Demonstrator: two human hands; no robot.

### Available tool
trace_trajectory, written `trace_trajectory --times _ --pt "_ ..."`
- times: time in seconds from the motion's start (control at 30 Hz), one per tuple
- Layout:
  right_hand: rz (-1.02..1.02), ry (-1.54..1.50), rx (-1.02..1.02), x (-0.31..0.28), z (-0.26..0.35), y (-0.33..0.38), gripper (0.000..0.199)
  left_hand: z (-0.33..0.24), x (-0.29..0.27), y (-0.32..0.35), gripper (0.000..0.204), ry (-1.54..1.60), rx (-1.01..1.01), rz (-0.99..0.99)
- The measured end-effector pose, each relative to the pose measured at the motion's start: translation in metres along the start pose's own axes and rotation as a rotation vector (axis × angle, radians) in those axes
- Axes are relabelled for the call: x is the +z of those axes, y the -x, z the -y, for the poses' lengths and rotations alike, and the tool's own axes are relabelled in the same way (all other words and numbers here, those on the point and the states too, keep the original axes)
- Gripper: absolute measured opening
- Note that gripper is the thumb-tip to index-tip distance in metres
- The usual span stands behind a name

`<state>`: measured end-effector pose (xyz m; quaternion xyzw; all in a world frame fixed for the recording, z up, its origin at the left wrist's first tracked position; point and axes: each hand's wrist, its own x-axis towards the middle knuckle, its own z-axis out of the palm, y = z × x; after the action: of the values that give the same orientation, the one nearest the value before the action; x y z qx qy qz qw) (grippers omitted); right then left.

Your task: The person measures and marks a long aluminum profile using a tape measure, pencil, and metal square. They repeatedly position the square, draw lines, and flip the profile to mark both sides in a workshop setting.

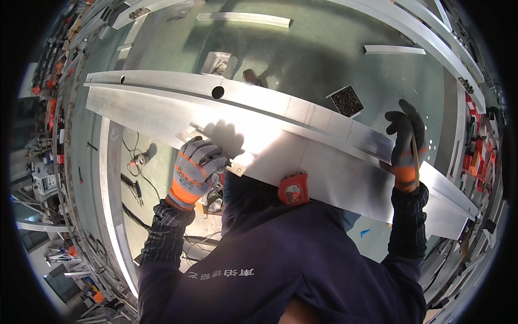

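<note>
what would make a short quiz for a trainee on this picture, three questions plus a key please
1. Which tool sits between the left hand and the right hand?
a) claw hammer
b) red tape measure
c) spirit level

2. True or false: the open box of small dark fasteners lies on the person's near side of the long metal beam.

3. Fill the gap: the work gloves on both hands are grey with ____ bands.

Key: 1. b; 2. False, it lies beyond the beam; 3. orange.
</note>
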<state>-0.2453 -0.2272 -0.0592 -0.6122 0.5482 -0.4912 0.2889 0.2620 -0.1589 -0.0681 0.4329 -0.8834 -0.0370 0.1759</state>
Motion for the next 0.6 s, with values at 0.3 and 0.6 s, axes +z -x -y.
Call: trace_trajectory --times 0.3,0.6 --pt "0.209 -0.06 -0.141 0.021 0.049 0.045 0.041 -0.069 -0.017 -0.092 0.04 0.066 0.191 -0.133" --pt "0.422 0.013 -0.22 0.049 0.074 0.086 0.051 -0.109 0.017 -0.117 0.043 0.163 0.353 -0.018"
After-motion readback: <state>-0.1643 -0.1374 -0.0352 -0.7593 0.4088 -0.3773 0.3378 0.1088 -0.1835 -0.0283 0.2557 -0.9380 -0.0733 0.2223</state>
